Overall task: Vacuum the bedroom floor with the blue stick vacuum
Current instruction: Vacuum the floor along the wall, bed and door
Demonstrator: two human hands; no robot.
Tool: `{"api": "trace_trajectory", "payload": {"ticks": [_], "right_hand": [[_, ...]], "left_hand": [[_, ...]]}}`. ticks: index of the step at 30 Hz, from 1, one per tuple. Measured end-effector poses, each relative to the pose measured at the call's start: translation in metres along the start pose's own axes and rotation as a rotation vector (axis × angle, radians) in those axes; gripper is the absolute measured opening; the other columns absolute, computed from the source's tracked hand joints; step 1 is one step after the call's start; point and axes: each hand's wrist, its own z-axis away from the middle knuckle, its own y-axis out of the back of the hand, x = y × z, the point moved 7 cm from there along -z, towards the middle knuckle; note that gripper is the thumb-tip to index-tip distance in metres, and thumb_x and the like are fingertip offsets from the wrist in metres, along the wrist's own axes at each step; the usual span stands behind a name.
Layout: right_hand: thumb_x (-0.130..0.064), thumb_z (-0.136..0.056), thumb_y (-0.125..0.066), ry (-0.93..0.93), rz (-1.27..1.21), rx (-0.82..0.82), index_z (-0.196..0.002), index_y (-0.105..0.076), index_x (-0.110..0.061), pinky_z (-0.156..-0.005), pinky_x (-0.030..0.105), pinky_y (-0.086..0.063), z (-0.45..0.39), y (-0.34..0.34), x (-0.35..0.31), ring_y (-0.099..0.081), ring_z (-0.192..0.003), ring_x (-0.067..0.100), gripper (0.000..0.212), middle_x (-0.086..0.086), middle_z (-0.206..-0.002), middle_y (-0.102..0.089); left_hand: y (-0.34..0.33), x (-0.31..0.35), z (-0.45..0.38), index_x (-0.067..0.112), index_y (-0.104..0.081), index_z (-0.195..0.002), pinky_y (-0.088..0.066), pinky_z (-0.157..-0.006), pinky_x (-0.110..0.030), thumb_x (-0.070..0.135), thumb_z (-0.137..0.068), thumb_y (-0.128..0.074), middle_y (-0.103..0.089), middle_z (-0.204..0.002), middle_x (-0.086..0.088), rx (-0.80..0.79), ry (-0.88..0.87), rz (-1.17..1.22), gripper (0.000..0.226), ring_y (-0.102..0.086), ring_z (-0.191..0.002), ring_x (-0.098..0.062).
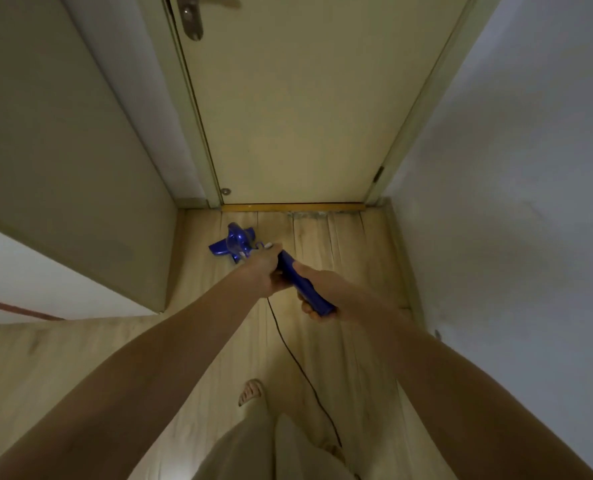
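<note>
A pale wood floor (340,258) runs to a closed cream door (288,116) at 12 o'clock. Both hands grasp the handle of the blue stick vacuum (302,282): left hand (264,271) curled round its upper part, right hand (317,292) round its end. The vacuum's head (234,242) sits on the floor near the door, at 11 o'clock from the hands. A black cord (298,368) trails toward 6 o'clock.

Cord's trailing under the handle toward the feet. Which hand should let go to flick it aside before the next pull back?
Left, probably. The left hand sits directly above the cord, while the right hand grips the vacuum handle at its rear end and can keep steering.
</note>
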Motion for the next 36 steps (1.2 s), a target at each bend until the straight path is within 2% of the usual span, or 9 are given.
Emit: {"api": "trace_trajectory", "payload": {"ticks": [6,11,15,17,20,24,31,34,36], "right_hand": [[-0.058,-0.097,-0.039,-0.011,-0.143,0.038,-0.089,-0.054,-0.008,-0.048,0.026,-0.043,-0.059,-0.062,-0.025,-0.054,-0.048,0.014,0.052,0.002,-0.062,-0.058],[-0.058,-0.097,-0.04,-0.045,-0.196,0.037,-0.103,-0.051,-0.008,-0.044,0.023,-0.044,-0.076,-0.113,-0.042,-0.054,-0.05,0.013,0.052,0.004,-0.069,-0.056],[-0.057,-0.097,-0.042,-0.056,-0.15,-0.004,-0.108,-0.05,-0.005,-0.043,0.022,-0.044,-0.058,-0.123,-0.047,-0.054,-0.046,0.011,0.053,0.004,-0.069,-0.056],[-0.055,-0.098,-0.041,-0.063,-0.094,-0.018,-0.109,-0.053,-0.004,-0.043,0.021,-0.046,-0.042,-0.117,-0.049,-0.054,-0.048,0.011,0.054,0.005,-0.071,-0.057],[-0.054,-0.099,-0.04,-0.045,-0.033,-0.063,-0.1,-0.054,-0.007,-0.042,0.02,-0.044,-0.018,-0.102,-0.053,-0.054,-0.051,0.011,0.049,0.003,-0.069,-0.057],[-0.056,-0.099,-0.038,-0.039,0.026,-0.077,-0.103,-0.055,-0.008,-0.042,0.021,-0.042,-0.001,-0.09,-0.05,-0.054,-0.053,0.011,0.05,0.002,-0.071,-0.057],[-0.053,-0.1,-0.038,-0.034,-0.025,-0.048,-0.095,-0.056,-0.004,-0.047,0.023,-0.047,-0.017,-0.117,-0.025,-0.055,-0.049,0.011,0.052,0.005,-0.068,-0.057],[-0.054,-0.099,-0.039,-0.057,-0.08,-0.023,-0.092,-0.058,-0.009,-0.059,0.025,-0.047,-0.033,-0.143,-0.016,-0.055,-0.056,0.012,0.049,0.002,-0.068,-0.059],[-0.052,-0.1,-0.038,-0.064,-0.135,-0.023,-0.093,-0.058,-0.012,-0.059,0.026,-0.048,-0.041,-0.166,-0.018,-0.055,-0.054,0.012,0.045,0.0,-0.064,-0.059]], "left_hand": [[0.049,0.056,-0.036,0.004,-0.051,-0.126,-0.052,-0.071,-0.04,0.025,-0.096,-0.057,-0.062,-0.101,-0.014,0.054,-0.044,-0.099,0.037,-0.061,-0.08,-0.024],[0.092,0.085,-0.044,0.003,-0.051,-0.126,-0.052,-0.077,-0.042,0.024,-0.097,-0.057,-0.063,-0.096,-0.015,0.076,-0.046,-0.169,0.037,-0.062,-0.098,-0.031],[0.107,0.085,-0.027,0.003,-0.052,-0.126,-0.051,-0.061,-0.04,0.024,-0.097,-0.055,-0.064,-0.096,-0.015,0.068,-0.014,-0.136,0.036,-0.063,-0.086,-0.027],[0.108,0.078,-0.015,0.003,-0.053,-0.124,-0.05,-0.059,-0.039,0.022,-0.097,-0.055,-0.063,-0.096,-0.014,0.067,-0.005,-0.104,0.033,-0.062,-0.08,-0.025],[0.102,0.064,0.001,0.005,-0.052,-0.12,-0.05,-0.064,-0.041,0.019,-0.098,-0.054,-0.062,-0.095,-0.014,0.06,0.006,-0.039,0.027,-0.062,-0.081,-0.025],[0.096,0.053,0.01,0.005,-0.046,-0.116,-0.05,-0.08,-0.045,0.019,-0.098,-0.054,-0.061,-0.1,-0.017,0.045,-0.005,-0.02,0.024,-0.061,-0.087,-0.029],[0.113,0.039,0.001,0.003,-0.053,-0.115,-0.049,-0.063,-0.04,0.024,-0.099,-0.052,-0.062,-0.092,-0.016,0.093,-0.003,-0.052,0.027,-0.061,-0.08,-0.027],[0.131,0.045,-0.005,0.002,-0.054,-0.117,-0.05,-0.071,-0.041,0.027,-0.098,-0.053,-0.064,-0.093,-0.015,0.097,0.018,-0.129,0.032,-0.062,-0.089,-0.03],[0.151,0.058,-0.009,0.001,-0.055,-0.116,-0.052,-0.078,-0.044,0.028,-0.098,-0.055,-0.065,-0.092,-0.015,0.098,0.026,-0.184,0.033,-0.063,-0.092,-0.032]]}}
